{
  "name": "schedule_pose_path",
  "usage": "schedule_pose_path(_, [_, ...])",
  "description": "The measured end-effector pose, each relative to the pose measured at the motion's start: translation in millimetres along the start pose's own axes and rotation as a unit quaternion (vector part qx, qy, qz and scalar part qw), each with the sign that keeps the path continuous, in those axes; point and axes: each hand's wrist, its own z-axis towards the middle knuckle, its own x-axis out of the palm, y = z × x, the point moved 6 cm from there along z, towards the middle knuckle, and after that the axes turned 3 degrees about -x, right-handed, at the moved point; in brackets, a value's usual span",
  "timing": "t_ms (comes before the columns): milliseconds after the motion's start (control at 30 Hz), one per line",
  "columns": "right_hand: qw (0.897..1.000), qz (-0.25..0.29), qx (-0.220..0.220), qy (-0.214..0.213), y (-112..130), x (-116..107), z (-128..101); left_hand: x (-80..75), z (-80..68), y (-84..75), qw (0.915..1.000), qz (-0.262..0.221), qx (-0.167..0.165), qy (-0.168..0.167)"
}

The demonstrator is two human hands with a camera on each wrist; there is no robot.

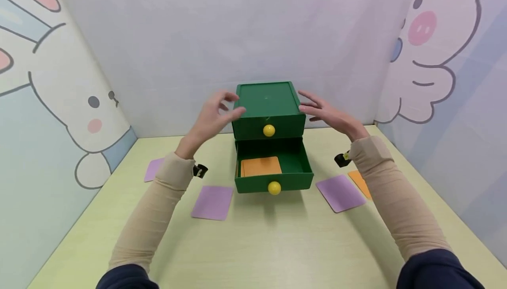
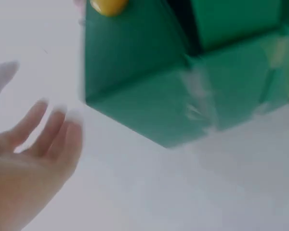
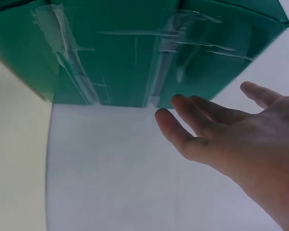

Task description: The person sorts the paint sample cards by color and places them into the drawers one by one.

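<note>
Watching remotely, I see left hand (image 1: 211, 117) and right hand (image 1: 330, 114) loosely spread beside the smooth, boxy cabinet (image 1: 267, 98) near the bench's (image 1: 277, 245) rear edge.

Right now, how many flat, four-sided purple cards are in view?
3. One purple card lies partly behind the beige left sleeve, another just left of the green two-drawer box, the third on its right. More could be hidden.

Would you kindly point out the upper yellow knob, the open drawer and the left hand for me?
Upper yellow knob (image 1: 269, 130): head view, middle of its round face.
Open drawer (image 1: 253, 185): head view, on its front panel.
Left hand (image 1: 210, 119): head view, middle of the hand.
</note>
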Motion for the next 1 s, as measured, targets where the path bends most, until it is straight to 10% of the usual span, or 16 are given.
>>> schedule_pose_path(233, [0.989, -0.143, 0.006, -0.043, 1.4, -20.2, -44.7, 1.4, 9.0, 51.8, 0.9907, -0.067, -0.111, 0.040])
schedule_pose_path(567, [0.924, -0.356, 0.139, -0.022, -71.1, -14.7, -118.0, 19.1, 5.5, 68.3, 0.9770, -0.128, -0.133, 0.107])
schedule_pose_path(800, [0.897, -0.366, 0.249, 0.013, -110.9, -3.5, -152.1, 16.6, 1.8, 48.2, 0.9743, -0.132, -0.135, 0.123])
schedule_pose_path(1000, [0.891, -0.353, 0.285, 0.027, -123.6, 3.2, -160.4, 19.5, 4.7, 66.1, 0.9771, -0.123, -0.134, 0.111])
